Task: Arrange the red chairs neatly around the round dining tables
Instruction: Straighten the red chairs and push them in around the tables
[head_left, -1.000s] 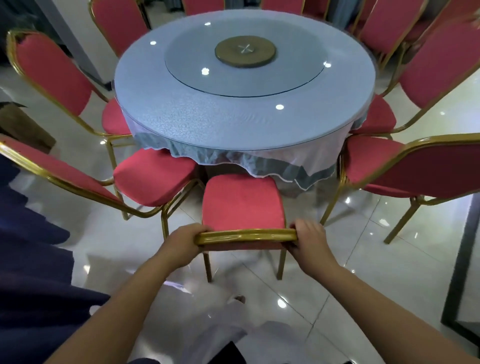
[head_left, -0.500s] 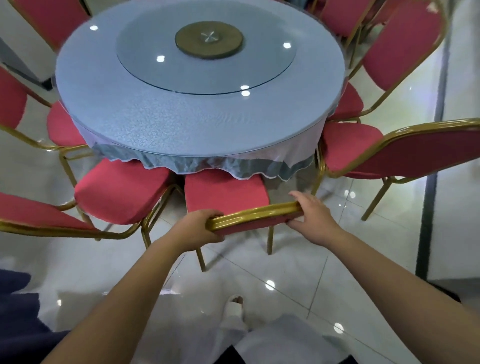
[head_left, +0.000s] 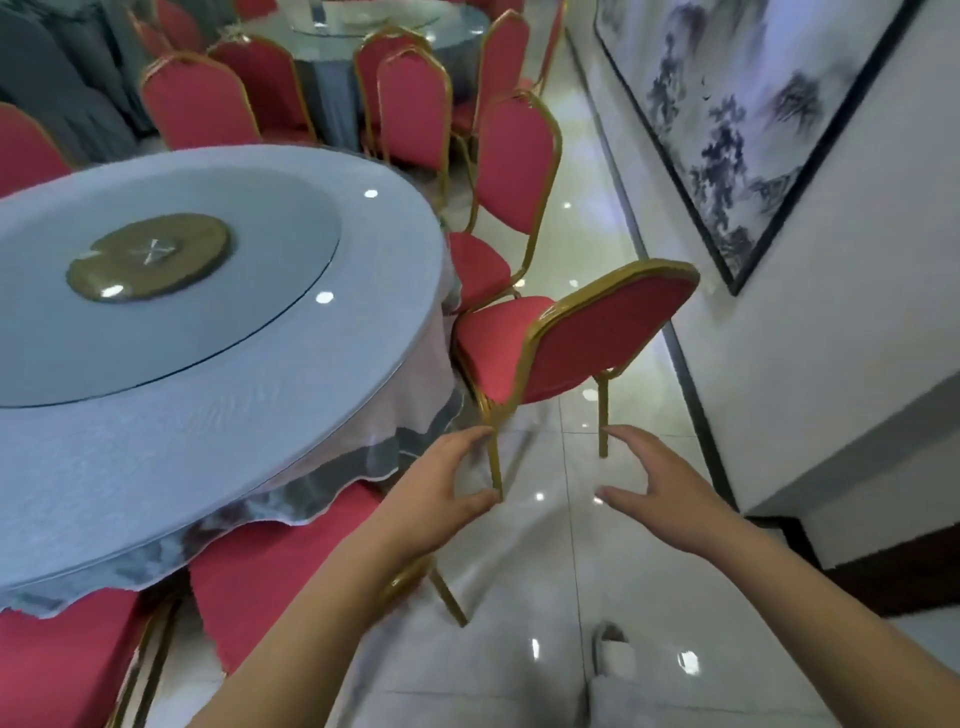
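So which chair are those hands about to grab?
Start at the round table under the pale blue cloth. At its right edge, near the white wall with the framed ink painting, stands a red padded chair with a gold metal frame. Unlike its neighbours, it stands directly beyond both open hands.

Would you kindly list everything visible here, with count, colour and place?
near round table: one, pale blue cloth, left
turntable hub: one, bronze, table centre
chair ahead: one, red with gold frame, right of table, facing it
other red chairs: several, around both tables; exact count unclear
far table: one, grey-blue cloth, top
painting: one, ink landscape, right wall
floor: glossy pale tiles
left hand: open, empty, below chair
right hand: open, empty, below chair
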